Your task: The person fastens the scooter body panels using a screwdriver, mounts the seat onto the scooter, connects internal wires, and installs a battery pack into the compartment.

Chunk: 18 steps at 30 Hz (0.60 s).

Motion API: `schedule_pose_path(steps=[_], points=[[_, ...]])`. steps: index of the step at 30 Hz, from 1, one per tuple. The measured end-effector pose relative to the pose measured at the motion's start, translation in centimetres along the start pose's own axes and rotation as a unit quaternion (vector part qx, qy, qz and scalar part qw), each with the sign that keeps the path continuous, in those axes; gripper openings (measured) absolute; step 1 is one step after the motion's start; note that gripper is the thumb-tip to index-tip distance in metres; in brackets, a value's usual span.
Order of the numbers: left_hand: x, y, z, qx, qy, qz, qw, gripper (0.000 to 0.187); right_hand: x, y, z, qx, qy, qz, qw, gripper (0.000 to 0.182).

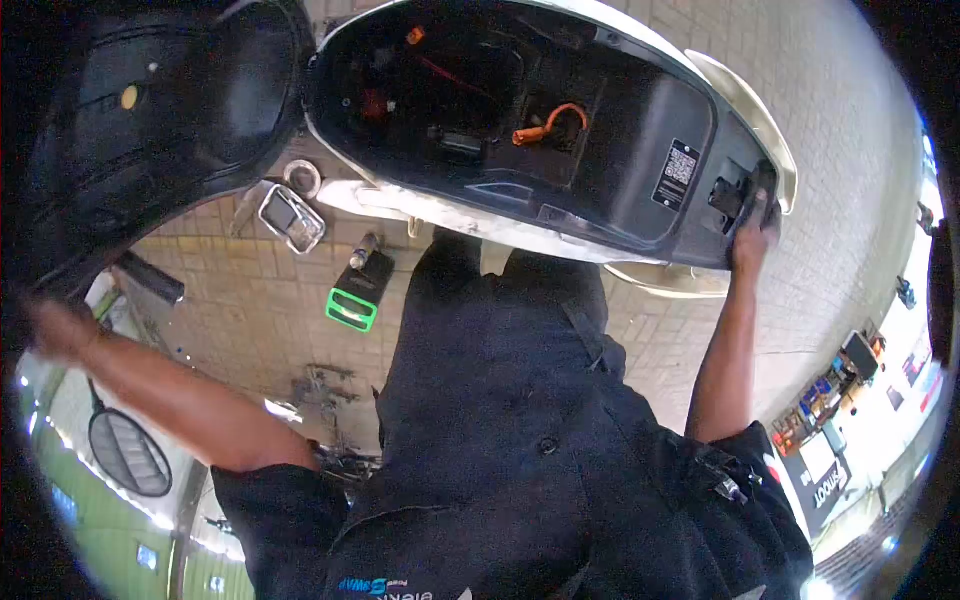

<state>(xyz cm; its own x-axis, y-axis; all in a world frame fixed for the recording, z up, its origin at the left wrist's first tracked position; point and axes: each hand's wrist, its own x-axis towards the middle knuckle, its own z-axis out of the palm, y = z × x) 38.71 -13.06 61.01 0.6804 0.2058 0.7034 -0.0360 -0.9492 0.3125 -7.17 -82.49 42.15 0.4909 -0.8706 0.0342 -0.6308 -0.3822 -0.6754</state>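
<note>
A scooter's under-seat compartment (640,110) lies crosswise in front of the person, with its black inside bare to view and its pale body panel (480,212) along the near edge. At the compartment's right end, the right hand (755,235) touches the rim beside a black latch (728,198); its fingers point away from the person and lie close together, but whether they grip the rim I cannot tell. The left hand (60,330) is blurred at the far left, at the lower edge of the tipped-up black seat (180,110), whose underside stands beside the compartment's left end; whether that hand is spread or pinching the seat cannot be told. Inside the compartment, an orange cable (568,108) curves near the middle of the floor well, and a small orange piece (416,36) sits toward the far left edge. A label with a square code (676,174) is stuck near the right end. On the paved floor (850,170), near the compartment's near left edge, lie a light-rimmed tray (292,218) and a round ring-shaped piece (302,179) just beside it. Closer to the person, a black box with a bright green end (352,309) rests on the paving.
</note>
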Motion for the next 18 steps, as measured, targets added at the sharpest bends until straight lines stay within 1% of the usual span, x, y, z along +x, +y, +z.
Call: schedule_pose_path(steps=[1,3,4,5,7,8,9,10,11,12,13,14,15,17,18], points=[[0.6,-0.4,-0.1,0.002,0.0,0.032,0.999,0.05,0.2,0.5,0.1,0.006,0.006,-0.001,1.0,0.054],[0.8,-1.0,-1.2,0.019,0.013,0.09,0.996,0.049,0.4,1.2,-0.1,-0.047,0.031,0.025,0.998,0.051],[-0.5,1.2,-1.9,0.036,0.037,0.098,0.994,0.05,0.5,1.5,-0.2,-0.08,0.044,0.049,0.995,0.053],[-1.2,3.7,-2.5,0.039,0.058,0.084,0.994,0.045,0.6,2.9,-0.1,-0.135,0.069,0.05,0.987,0.052],[-4.5,12.0,-5.1,0.019,0.079,-0.013,0.997,0.038,1.6,5.7,0.3,-0.126,0.046,0.054,0.99,0.053],[-5.4,14.7,-6.1,0.013,0.074,-0.026,0.997,0.035,0.5,1.8,0.2,-0.203,0.054,0.044,0.977,0.05],[-4.8,14.4,-6.1,0.016,0.074,-0.066,0.995,0.035,-0.1,0.8,0.1,-0.2,0.059,0.045,0.977,0.05],[-4.2,14.1,-6.1,0.02,0.073,-0.106,0.991,0.034,-0.3,0.1,0.1,-0.258,0.074,0.018,0.963,0.05],[-1.9,8.1,-4.4,0.224,0.072,0.076,0.969,0.038,-0.4,-0.1,0.2,-0.314,0.085,-0.01,0.945,0.051],[-1.7,6.5,-3.9,0.321,0.063,0.165,0.931,0.041,0.0,0.7,0.8,-0.311,0.085,-0.011,0.947,0.051],[-1.7,5.8,-3.5,0.41,0.071,0.253,0.873,0.047,0.3,1.7,1.5,-0.261,0.087,-0.01,0.961,0.049],[-2.2,5.1,-2.9,0.298,0.068,0.223,0.926,0.047,0.4,2.9,1.8,-0.211,0.091,-0.007,0.973,0.048],[-2.8,5.3,-2.3,0.179,0.063,0.189,0.963,0.048,0.5,2.0,1.8,-0.208,0.097,-0.005,0.973,0.048],[-3.4,7.1,-2.3,0.058,0.053,0.159,0.984,0.048,0.3,-1.0,1.2,-0.228,0.041,0.054,0.971,0.05],[-4.2,9.3,-2.8,0.051,0.087,0.115,0.988,0.034,0.3,-0.8,1.3,-0.225,0.043,0.055,0.972,0.05]])
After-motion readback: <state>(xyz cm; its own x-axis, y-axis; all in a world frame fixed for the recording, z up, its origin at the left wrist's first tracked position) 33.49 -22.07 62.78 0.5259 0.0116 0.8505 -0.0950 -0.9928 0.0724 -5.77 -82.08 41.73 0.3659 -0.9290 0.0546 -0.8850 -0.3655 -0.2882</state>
